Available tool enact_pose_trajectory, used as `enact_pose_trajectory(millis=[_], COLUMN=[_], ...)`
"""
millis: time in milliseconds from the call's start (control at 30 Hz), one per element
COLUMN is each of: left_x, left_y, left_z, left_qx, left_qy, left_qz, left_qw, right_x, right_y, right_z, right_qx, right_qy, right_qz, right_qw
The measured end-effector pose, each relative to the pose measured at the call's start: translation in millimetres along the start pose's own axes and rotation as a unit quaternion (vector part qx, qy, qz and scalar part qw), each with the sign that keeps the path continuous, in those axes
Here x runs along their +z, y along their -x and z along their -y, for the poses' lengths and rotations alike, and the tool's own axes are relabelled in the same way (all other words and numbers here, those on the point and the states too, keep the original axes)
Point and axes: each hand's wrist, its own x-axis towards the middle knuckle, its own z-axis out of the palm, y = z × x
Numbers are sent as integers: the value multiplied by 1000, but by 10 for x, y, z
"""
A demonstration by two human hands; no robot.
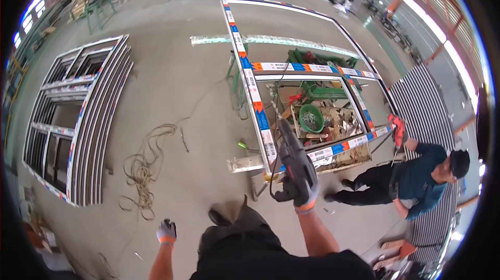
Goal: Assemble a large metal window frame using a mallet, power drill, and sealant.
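My right hand point(301, 194), gloved, is wrapped round the handle of a dark power drill point(298, 157). Its long bit point(276, 109) points away from me, over the near left side of a large metal window frame point(253, 90) covered in blue, orange and white protective tape. Whether the bit touches the frame I cannot tell. Down at my left side, my left hand point(166, 231), in a grey and orange glove, hangs with its fingers curled and nothing visible in them. Inside the frame's opening, a green bowl point(311, 118) of small metal fasteners stands on a cluttered work surface.
At right a co-worker point(424, 181) holds a red power drill point(397, 129) by the frame's corner. Stacked frames point(78, 118) lie at left. A tangled cord point(140, 176) runs over the floor. A long bar point(281, 40) supports the frame's far part.
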Motion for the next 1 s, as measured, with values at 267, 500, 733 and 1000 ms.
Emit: enact_pose_trajectory(millis=[267,500,733,1000], left_x=[489,51,-588,-792], left_y=[-1062,-2140,-3126,-4869], left_z=[1164,1528,1806,1169], left_qx=[-40,-214,-266,-236], left_qy=[103,382,423,351], left_qz=[-77,53,99,175], left_qw=[991,898,860,889], right_x=[1488,2321,3156,4015], right_y=[-641,-1390,-2321,-3377], right_z=[603,266,381,226], right_qx=[95,68,110,101], right_qy=[-163,-180,-196,-221], right_qz=[50,7,-66,-111], right_qw=[981,981,972,964])
